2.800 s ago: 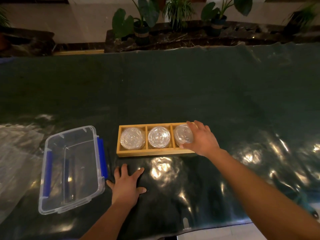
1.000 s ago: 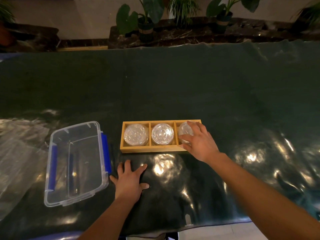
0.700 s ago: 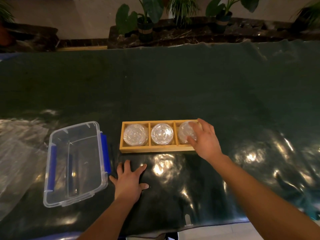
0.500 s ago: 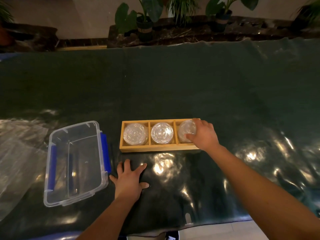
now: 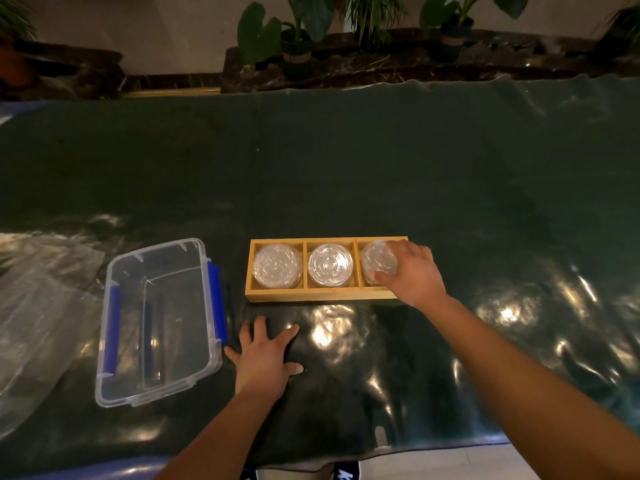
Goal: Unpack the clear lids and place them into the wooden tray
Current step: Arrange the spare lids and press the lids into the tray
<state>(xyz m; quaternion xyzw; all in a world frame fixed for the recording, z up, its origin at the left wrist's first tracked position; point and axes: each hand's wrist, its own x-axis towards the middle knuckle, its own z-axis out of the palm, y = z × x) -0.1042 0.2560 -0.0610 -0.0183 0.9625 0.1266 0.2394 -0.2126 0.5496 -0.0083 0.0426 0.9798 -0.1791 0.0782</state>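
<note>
Three stacks of clear lids sit in the wooden tray, bare cloth beyond its far edge; right hand, earlier laid over the rightmost stack, now grips it, left hand still spread flat

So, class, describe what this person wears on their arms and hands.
Nothing shows: the left hand and right hand are bare, with no gloves, rings or watch visible. The left forearm and right forearm are bare too; no sleeve in view.
</note>
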